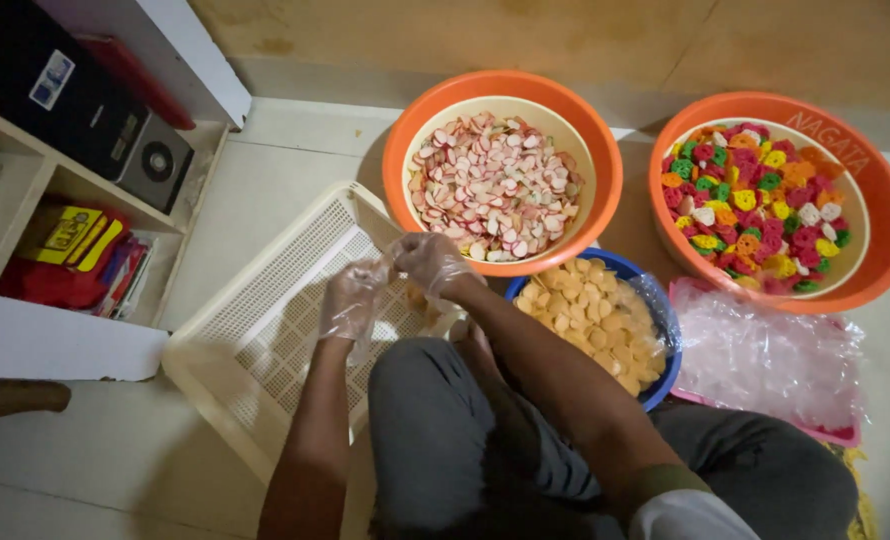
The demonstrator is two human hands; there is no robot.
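left hand [353, 298] | right hand [431, 262] | both gloved, over cream tray [255, 340]

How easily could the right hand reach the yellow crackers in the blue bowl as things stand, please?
Probably easily. The right hand is just left of the blue bowl, whose yellow crackers lie uncovered, with nothing between them. It seems to hold a clear bag with the left hand.

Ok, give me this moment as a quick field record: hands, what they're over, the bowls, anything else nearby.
left hand: gloved, over the cream mesh tray
right hand: gloved, close beside the left, pinching clear plastic
orange bowl: pink-white chips
second orange bowl: multicoloured chips
blue bowl: pale yellow chips
pile of plastic bags: on a pink tray, right of the blue bowl
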